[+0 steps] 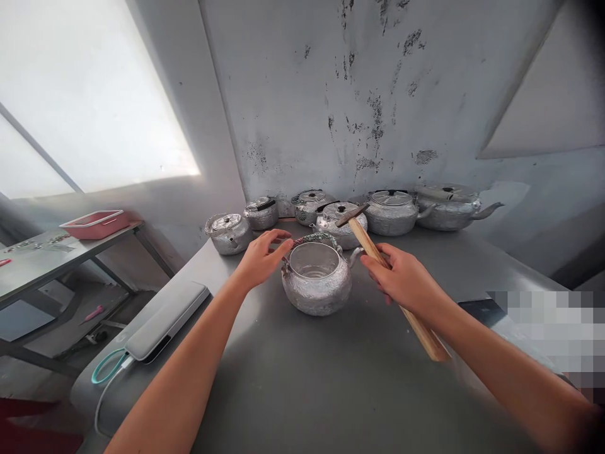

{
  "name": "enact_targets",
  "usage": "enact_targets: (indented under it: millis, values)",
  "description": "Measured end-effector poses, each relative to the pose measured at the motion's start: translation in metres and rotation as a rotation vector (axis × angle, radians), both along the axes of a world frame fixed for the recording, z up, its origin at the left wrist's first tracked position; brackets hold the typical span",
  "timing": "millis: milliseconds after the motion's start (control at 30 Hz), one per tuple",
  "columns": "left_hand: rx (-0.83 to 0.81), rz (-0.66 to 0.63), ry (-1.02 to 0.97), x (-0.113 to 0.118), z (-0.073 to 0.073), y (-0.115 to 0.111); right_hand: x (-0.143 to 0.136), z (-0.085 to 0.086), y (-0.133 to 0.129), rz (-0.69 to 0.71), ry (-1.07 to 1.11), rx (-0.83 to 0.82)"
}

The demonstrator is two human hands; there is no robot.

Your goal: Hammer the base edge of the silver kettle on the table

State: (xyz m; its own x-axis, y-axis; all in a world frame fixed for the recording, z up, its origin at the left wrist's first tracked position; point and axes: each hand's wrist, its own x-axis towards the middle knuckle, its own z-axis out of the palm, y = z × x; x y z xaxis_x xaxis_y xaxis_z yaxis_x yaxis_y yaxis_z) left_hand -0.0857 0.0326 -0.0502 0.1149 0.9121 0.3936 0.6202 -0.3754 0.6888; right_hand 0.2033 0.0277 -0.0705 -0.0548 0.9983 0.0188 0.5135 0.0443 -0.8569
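Observation:
A silvery, lidless kettle (316,287) with a dented surface stands upright on the grey table (293,378), its spout pointing right and its wrapped handle raised behind the opening. My left hand (265,257) is at the kettle's upper left, by the end of the handle, with fingers bent; whether they grip the handle is unclear. To the right of the spout, my right hand (399,274) is wrapped round the wooden shaft of a hammer (366,243). The hammer's metal head is up and to the left, in front of a lidded kettle, and the shaft's end slants down toward the right.
Several lidded kettles (391,213) line the table's back by the wall. A grey case-like device (165,321) with cables lies at the left edge. A dark flat object (482,312) is at right. On another table at left sits a pink basket (97,225).

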Motion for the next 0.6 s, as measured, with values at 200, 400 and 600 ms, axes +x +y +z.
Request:
enact_targets:
  millis: [200, 400, 600]
  values:
    - [-0.112, -0.085, -0.089, 0.006, -0.022, 0.011, -0.004, 0.0, -0.003, 0.033, 0.109, -0.068]
    - [-0.145, -0.067, -0.121, 0.012, -0.03, 0.016, -0.006, 0.001, -0.005, 0.016, 0.182, -0.084]
    - [-0.165, -0.041, -0.13, 0.012, -0.026, 0.014, -0.009, 0.01, -0.011, 0.019, 0.266, -0.073]
